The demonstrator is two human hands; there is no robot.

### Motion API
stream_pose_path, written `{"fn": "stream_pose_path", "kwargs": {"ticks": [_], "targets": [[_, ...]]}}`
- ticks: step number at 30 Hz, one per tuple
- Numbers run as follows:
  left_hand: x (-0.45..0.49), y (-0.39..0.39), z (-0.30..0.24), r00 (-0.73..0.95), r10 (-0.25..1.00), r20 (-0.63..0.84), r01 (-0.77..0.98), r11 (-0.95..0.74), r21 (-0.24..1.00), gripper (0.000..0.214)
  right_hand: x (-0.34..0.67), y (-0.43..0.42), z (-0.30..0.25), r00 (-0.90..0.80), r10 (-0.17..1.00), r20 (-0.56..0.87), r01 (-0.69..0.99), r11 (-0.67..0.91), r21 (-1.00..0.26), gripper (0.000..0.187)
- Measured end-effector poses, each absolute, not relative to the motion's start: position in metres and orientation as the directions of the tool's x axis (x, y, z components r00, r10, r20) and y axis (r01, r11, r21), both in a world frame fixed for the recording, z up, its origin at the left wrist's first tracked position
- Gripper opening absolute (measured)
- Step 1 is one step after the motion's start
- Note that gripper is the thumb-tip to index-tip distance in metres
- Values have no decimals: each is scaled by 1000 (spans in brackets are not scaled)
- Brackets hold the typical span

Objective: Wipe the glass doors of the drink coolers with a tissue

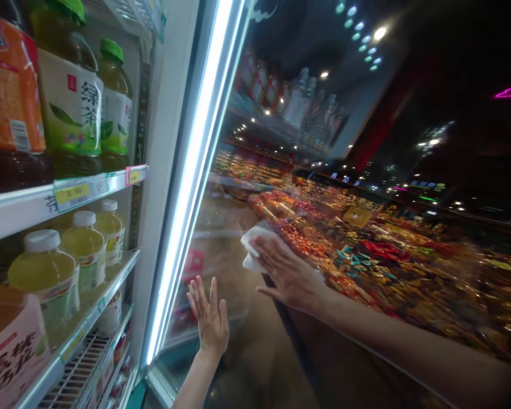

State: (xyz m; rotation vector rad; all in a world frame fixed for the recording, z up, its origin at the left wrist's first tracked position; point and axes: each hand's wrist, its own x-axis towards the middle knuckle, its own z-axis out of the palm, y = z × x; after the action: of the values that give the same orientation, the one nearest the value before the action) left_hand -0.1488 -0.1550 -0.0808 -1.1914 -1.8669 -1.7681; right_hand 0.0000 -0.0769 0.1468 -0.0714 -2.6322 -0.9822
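My right hand (281, 272) lies flat over a folded white cloth (255, 245), pressing it to the inner face of a glass cooler door (247, 318). The cloth sticks out past the fingertips on the left; motion smears the fingers a little. Lower down and further left, my left hand (210, 318) is raised with its fingers spread and nothing in it. It appears to rest against the same glass, close to the bright light strip (191, 187), though contact is hard to make out.
At left, cooler shelves (97, 184) hold green tea bottles (70, 102), an orange-labelled bottle (12, 91) and pale yellow drinks (46, 272) with white caps. Beyond the glass, or reflected in it, colourful packaged goods (366, 250) look blurred.
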Motion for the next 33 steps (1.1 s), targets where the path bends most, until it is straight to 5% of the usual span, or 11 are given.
{"fn": "stream_pose_path", "kwargs": {"ticks": [4,10,15,18,20,25,30,33], "targets": [[-156,-149,-73,-617,349,705,714,-128,689,68,-23,-76,164,-974,-167,154,-21,742,670,85],[-152,-146,-48,-574,363,734,729,-181,660,70,-23,-91,184,-835,70,546,441,678,588,89],[-137,-148,-23,-491,397,776,760,-240,604,70,49,-106,135,-940,-23,341,256,613,747,78],[-122,-151,-8,-469,400,788,761,-270,590,71,97,-118,144,-749,188,635,629,505,592,84],[-108,-152,0,-434,416,799,762,-303,572,72,123,-128,139,-571,226,789,791,409,455,89],[-63,-152,12,-181,416,891,846,-396,357,82,173,-148,78,-571,189,799,798,357,486,74],[-15,-158,23,-47,346,937,863,-459,213,85,220,-153,84,-171,235,957,980,142,140,88],[6,-164,28,9,350,937,859,-483,172,86,230,-160,68,-144,241,960,985,132,114,84]]}}
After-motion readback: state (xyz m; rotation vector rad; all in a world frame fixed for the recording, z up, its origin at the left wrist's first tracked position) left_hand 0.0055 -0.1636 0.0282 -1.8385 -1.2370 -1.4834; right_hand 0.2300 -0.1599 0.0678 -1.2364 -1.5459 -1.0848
